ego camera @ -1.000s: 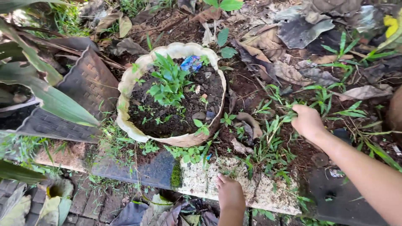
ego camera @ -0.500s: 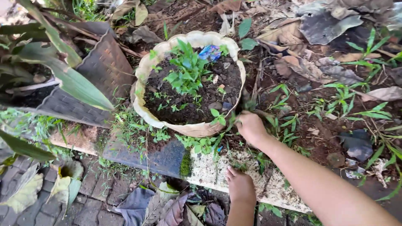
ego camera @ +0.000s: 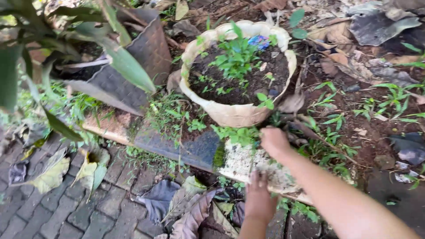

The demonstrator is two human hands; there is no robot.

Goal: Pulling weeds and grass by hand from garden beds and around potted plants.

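While the head camera looks down on a garden edge, the person's right hand (ego camera: 274, 142) sits just below the rim of a cream scalloped planter (ego camera: 234, 116), its fingers curled in toward the palm among small green weeds (ego camera: 239, 134) that grow at the pot's foot. Whether those fingers actually pinch a stem cannot be told, since the knuckles face the camera and the hand is slightly blurred. The right forearm runs off toward the lower right corner.

Lower down, the left hand (ego camera: 258, 195) lies flat, fingers stretched forward and together, resting on the pale, speckled stone kerb (ego camera: 239, 163) at the border's edge; it grips nothing. A patch of moss (ego camera: 219, 156) clings to the kerb just left of it.

Inside the planter is dark soil with a leafy green seedling (ego camera: 237, 57) near the middle and a scrap of blue wrapper (ego camera: 259, 42) near the far rim. To the planter's left a dark, woven-pattern plastic pot (ego camera: 133, 75) lies tipped on its side, with long green leaves (ego camera: 126, 64) hanging across it. Right of the planter, grass shoots (ego camera: 332, 119) rise from bare brown earth scattered with dry leaves. Grey paving bricks (ego camera: 79, 212) fill the lower left, strewn with fallen leaves (ego camera: 53, 175), some yellowed, some dark purple
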